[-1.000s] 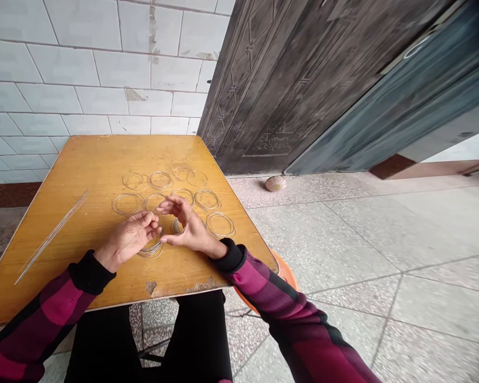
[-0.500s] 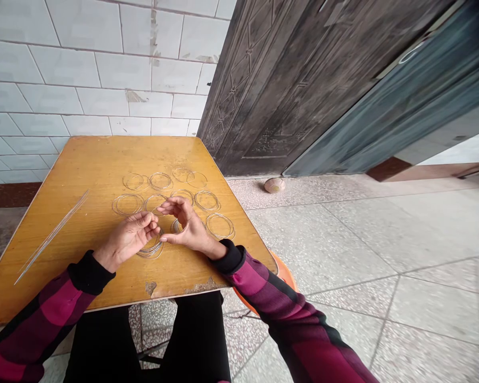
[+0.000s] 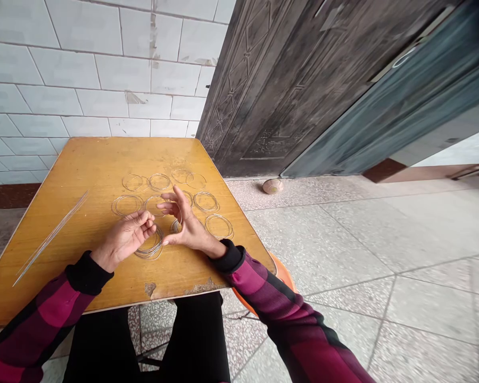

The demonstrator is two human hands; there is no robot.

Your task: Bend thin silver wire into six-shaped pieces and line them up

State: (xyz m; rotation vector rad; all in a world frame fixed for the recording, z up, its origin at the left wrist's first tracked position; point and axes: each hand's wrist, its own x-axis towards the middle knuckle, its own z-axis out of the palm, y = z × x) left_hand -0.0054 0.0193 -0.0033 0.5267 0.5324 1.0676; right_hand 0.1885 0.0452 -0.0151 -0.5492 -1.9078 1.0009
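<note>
My left hand (image 3: 125,236) sits curled above the yellow wooden table top (image 3: 104,159), its fingertips closed together beside a loose coil of thin wire (image 3: 149,247). My right hand (image 3: 186,226) is raised with its fingers spread and its thumb low. Under its palm side lies a small wire ring (image 3: 176,226), partly hidden by the hand. Several more wire rings (image 3: 206,202) lie flat around both hands. I cannot tell whether either hand grips a thin wire.
A bundle of straight thin wires (image 3: 50,239) lies on the table's left side. The near table edge has chipped veneer (image 3: 201,287). An orange stool (image 3: 283,276) shows under my right arm. A dark metal door (image 3: 263,90), tiled wall and small ball (image 3: 272,186) stand beyond.
My right hand's fingers have spread wider and lifted from the ring. My left hand has drawn slightly left, uncovering more of the coil. The view has shifted slightly.
</note>
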